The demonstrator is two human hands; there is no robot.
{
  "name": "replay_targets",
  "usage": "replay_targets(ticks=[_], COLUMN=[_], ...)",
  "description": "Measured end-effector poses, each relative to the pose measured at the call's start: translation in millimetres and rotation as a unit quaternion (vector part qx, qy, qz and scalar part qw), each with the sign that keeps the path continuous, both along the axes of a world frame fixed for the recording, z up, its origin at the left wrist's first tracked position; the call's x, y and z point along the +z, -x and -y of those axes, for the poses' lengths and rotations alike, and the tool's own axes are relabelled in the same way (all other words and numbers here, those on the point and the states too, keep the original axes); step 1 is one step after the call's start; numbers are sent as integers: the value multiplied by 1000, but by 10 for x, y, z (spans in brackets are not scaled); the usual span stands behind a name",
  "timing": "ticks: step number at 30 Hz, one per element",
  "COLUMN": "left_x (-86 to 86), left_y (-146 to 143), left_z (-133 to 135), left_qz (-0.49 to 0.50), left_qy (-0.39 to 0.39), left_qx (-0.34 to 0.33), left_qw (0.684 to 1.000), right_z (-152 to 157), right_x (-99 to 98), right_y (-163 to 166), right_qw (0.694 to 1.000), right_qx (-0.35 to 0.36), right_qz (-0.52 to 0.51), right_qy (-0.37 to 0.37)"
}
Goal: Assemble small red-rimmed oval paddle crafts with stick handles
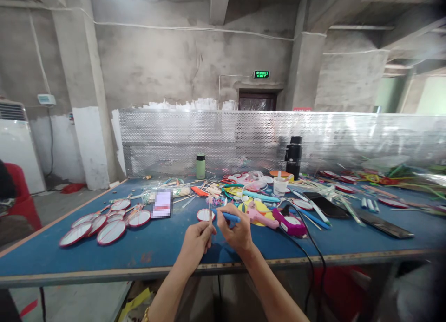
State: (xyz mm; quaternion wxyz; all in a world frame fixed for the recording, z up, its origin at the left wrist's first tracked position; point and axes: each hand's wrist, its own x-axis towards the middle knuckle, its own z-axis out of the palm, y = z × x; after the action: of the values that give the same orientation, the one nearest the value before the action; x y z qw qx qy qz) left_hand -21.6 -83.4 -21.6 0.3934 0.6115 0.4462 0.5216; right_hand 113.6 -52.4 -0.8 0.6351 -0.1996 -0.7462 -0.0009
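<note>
My left hand (198, 238) is closed round a flat wooden stick (210, 213) held upright above the table's front edge. Just behind the stick is a small round white disc (202, 214) with a red rim; whether the two are joined I cannot tell. In my right hand (237, 231) is a blue pen-like tool (228, 215), pinched between thumb and fingers, its left end close to the stick. To the right of that hand lie a pink gun-shaped tool (261, 217) and a purple box-like item (291, 222).
Several red-rimmed white round fans (111, 232) lie on the blue table (167, 252) at left, near a phone (162, 204). Behind stand a green bottle (200, 167), a white cup (279, 186) and a black flask (294, 159). Black cables (315, 247) hang over the front edge.
</note>
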Motion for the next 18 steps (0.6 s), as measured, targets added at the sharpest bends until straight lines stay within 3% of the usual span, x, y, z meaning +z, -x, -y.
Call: replay_targets(ticks=[12, 18], left_x=[-18, -52], left_y=[-1, 8], left_z=[-12, -49], left_qz=[1, 12], left_qy=[4, 3], left_qx=[3, 3], left_qw=[1000, 1000], right_z=[19, -52], right_x=[28, 139], right_y=[-61, -371], right_qw=[999, 994], right_qx=[-40, -100], right_qz=[-22, -49], right_qy=[-10, -18])
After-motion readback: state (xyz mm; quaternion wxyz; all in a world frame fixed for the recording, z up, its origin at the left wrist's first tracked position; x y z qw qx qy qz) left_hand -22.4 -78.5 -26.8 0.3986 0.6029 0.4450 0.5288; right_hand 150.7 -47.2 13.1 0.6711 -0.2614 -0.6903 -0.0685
